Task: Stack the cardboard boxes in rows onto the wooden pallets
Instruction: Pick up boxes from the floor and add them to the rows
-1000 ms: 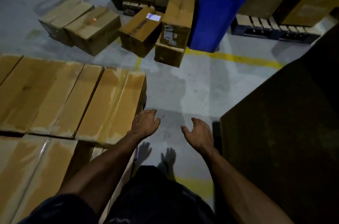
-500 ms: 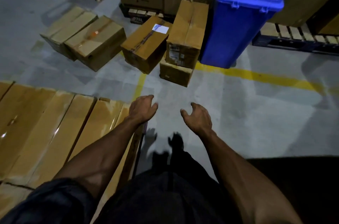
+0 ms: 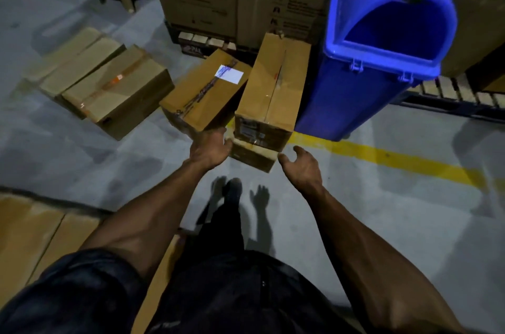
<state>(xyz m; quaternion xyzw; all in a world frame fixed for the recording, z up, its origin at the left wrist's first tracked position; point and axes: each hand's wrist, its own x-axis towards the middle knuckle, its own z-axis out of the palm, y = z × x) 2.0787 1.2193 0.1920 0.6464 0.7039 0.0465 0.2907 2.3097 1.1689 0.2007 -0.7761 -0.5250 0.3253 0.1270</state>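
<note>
Head view: left hand (image 3: pixel 210 148) and right hand (image 3: pixel 302 167) both empty with fingers loosely spread, reaching either side of a tall brown cardboard box (image 3: pixel 273 96) stacked on a smaller brown box (image 3: pixel 252 156) on grey concrete floor (image 3: pixel 382 210), beside a blue plastic bin (image 3: pixel 377 60).

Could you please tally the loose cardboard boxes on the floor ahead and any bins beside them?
Loose cardboard boxes on the floor: 5 ()
Blue bins: 1
Total: 6
</note>
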